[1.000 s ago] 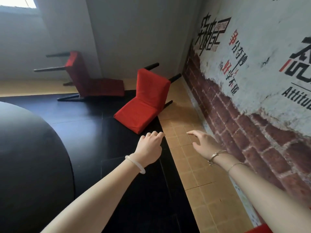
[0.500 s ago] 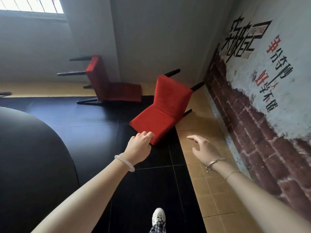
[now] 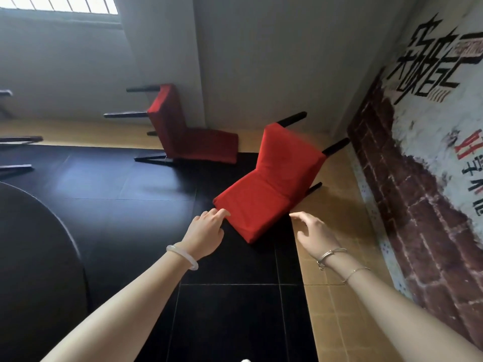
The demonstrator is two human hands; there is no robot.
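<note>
Inspector: Both hands have moved closer to the nearer red chair (image 3: 269, 189) since the earlier frame. The chair itself lies as it did.

Clerk: Position of that chair?

Inspector: It is tipped over on the floor at 12 o'clock from the hands. Its red backrest lies flat and points toward the person, and its dark legs stick out toward 2 o'clock. It straddles the seam between the black floor tiles (image 3: 230, 309) and the tan floor tiles (image 3: 334, 309).

Clerk: Left hand?

Inspector: The left hand (image 3: 206, 231) is palm down with the fingers loosely bent. Its fingertips (image 3: 222, 212) touch the backrest's edge at the chair's 8 o'clock. Nothing is clasped. There is a white bangle (image 3: 183, 256) on that wrist.

Clerk: Right hand?

Inspector: The right hand (image 3: 313, 233) has its fingers spread and relaxed and holds nothing. It is just beside the chair's 4 o'clock edge, and I cannot tell whether it touches. That wrist carries thin bracelets (image 3: 332, 254).

Clerk: Surroundings?

Inspector: A second red chair (image 3: 190, 137), also overturned, lies at 11 o'clock from the first, well apart and against the far wall. A round dark table (image 3: 34, 257) stands at 9 o'clock. The brick-painted wall (image 3: 418, 192) with lettering runs along 3 o'clock. A window (image 3: 65, 3) is at the upper left.
</note>
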